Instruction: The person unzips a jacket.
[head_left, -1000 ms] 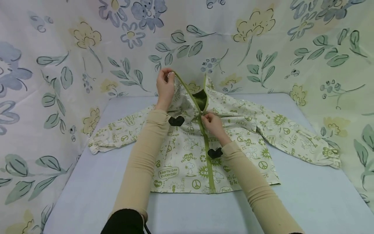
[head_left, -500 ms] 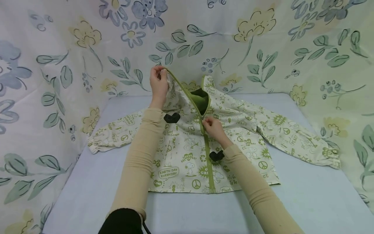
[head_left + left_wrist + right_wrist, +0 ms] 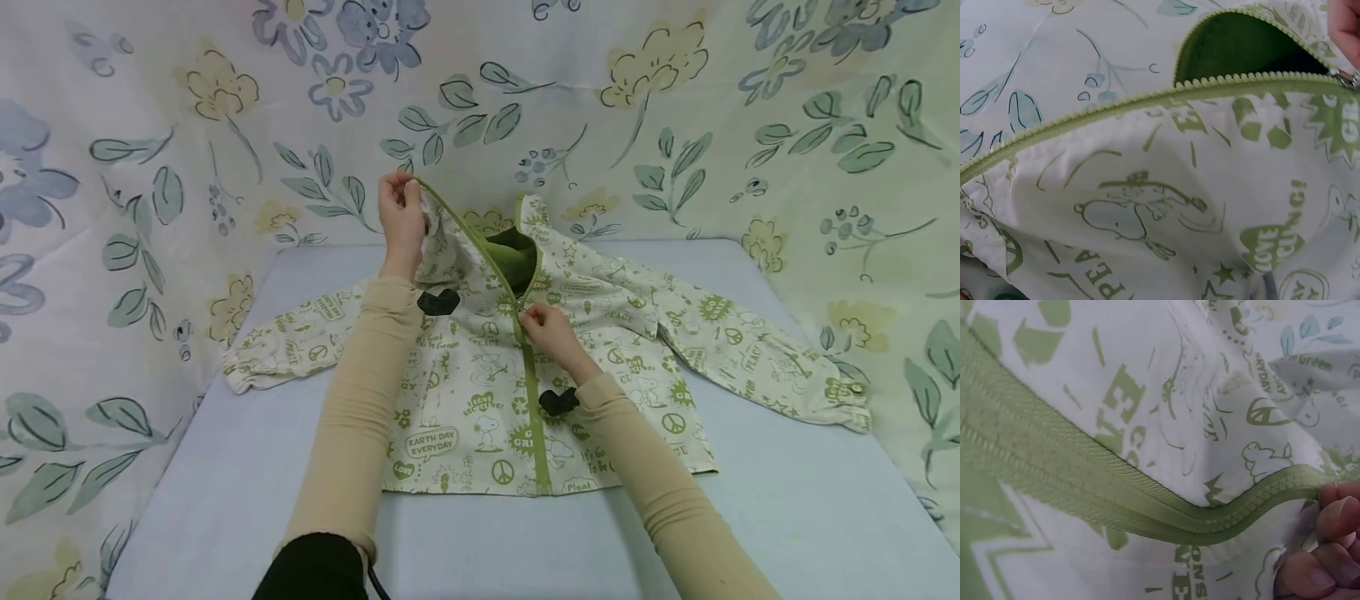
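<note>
**Two hands on a partly zipped jacket, one at each end of its open front edge**

A white jacket [image 3: 480,392] with green print lies front up on a pale-covered table [image 3: 225,500], hem towards the person, sleeves spread to both sides. A flowered cloth [image 3: 480,50] hangs behind it.

Its green zip [image 3: 532,392] is the line to follow. The closed part runs away from the person, from the hem up the middle of the chest, leaning slightly left. At the metal slider [image 3: 1346,78] it divides. The left zip edge [image 3: 468,236] slants far and left, pulled into a raised line; the right zip edge [image 3: 537,265] curves up on the other side. Between them is a gap showing green lining [image 3: 513,258].

The left hand [image 3: 401,217] pinches the upper end of the left edge, thumb against fingers, above the table and well apart from the slider.

The right hand [image 3: 551,329] is much the nearer one to the slider. It comes in from the right, and its fingertips are closed together on the zip band just on the hem side of the slider. So the slider lies just beyond those fingertips, a little to their left. Whether they also hold a pull tab cannot be told.
</note>
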Available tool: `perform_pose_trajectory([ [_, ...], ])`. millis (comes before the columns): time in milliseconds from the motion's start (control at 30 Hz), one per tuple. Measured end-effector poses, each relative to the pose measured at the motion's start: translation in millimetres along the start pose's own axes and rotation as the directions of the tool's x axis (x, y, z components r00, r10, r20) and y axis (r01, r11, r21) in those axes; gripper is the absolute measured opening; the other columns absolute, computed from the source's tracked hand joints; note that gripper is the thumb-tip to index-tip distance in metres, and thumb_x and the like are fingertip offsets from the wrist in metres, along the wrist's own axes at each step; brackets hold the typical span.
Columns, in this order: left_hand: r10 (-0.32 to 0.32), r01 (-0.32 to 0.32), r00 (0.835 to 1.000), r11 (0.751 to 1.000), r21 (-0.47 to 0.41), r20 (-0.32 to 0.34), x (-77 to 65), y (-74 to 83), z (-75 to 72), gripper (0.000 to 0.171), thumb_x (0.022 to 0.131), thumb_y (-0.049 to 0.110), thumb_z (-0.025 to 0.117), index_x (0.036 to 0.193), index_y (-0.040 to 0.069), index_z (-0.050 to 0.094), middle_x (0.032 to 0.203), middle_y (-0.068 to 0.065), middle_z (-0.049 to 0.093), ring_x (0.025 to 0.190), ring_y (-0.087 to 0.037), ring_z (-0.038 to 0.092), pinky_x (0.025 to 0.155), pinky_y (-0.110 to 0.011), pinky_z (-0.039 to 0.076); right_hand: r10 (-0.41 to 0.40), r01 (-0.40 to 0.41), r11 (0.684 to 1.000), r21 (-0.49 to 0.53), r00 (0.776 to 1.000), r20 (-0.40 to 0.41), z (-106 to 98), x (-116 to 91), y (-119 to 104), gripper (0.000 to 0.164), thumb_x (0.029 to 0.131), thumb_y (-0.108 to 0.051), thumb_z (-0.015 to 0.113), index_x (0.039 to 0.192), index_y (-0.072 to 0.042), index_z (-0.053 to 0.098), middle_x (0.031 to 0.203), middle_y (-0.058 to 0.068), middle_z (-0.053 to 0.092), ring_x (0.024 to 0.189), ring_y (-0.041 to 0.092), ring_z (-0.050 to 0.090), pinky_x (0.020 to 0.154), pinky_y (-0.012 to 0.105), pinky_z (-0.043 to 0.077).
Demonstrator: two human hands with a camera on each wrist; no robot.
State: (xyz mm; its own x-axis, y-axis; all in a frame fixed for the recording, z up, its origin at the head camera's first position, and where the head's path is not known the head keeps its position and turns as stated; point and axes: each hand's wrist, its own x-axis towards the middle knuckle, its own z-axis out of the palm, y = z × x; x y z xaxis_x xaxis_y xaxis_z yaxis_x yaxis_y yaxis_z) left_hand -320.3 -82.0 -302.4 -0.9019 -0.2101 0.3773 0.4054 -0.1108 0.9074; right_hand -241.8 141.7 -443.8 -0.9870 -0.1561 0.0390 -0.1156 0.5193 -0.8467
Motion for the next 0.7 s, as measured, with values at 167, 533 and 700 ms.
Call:
perform_pose_trajectory([
  [167,0.030,-0.028,0.999,0.998,0.061,-0.030,5.9,-19.5,-10.3,0.013,0.099,0.012,0.042,0.110,0.005,0.046,0.098,-0.001,0.046,0.079,-0.011,0.042,0.068,-0.022,0.033,0.004,-0.004,1.000,0.005,1.000,-0.011,-5,0,-5,0.020,0.098,-0.020,0.047,0.094,-0.003,0.058,0.066,0.007,0.050,0.052,0.018,0.041,0.048,0.031,0.036],
  [533,0.164,-0.222,0.971,0.884,0.411,0.172,0.0,-37.2,-9.0,0.022,0.098,0.010,0.045,0.118,0.002,0.050,0.119,-0.009,0.046,0.111,-0.015,0.043,0.087,-0.021,0.036,-0.045,0.045,0.999,-0.002,0.998,-0.035,-23,1,-15,0.018,0.098,-0.018,0.047,0.092,-0.004,0.056,0.064,0.007,0.047,0.049,0.016,0.035,0.046,0.031,0.032],
  [700,0.362,-0.604,0.797,0.455,0.655,0.483,-7.8,-33.0,6.7,0.027,0.094,0.008,0.051,0.120,0.002,0.053,0.131,-0.013,0.037,0.128,-0.023,0.029,0.109,-0.033,0.011,-0.041,0.041,0.999,0.002,0.998,-0.038,-26,1,-16,0.019,0.098,-0.020,0.047,0.093,-0.005,0.056,0.065,0.007,0.047,0.049,0.016,0.035,0.046,0.031,0.032],
])
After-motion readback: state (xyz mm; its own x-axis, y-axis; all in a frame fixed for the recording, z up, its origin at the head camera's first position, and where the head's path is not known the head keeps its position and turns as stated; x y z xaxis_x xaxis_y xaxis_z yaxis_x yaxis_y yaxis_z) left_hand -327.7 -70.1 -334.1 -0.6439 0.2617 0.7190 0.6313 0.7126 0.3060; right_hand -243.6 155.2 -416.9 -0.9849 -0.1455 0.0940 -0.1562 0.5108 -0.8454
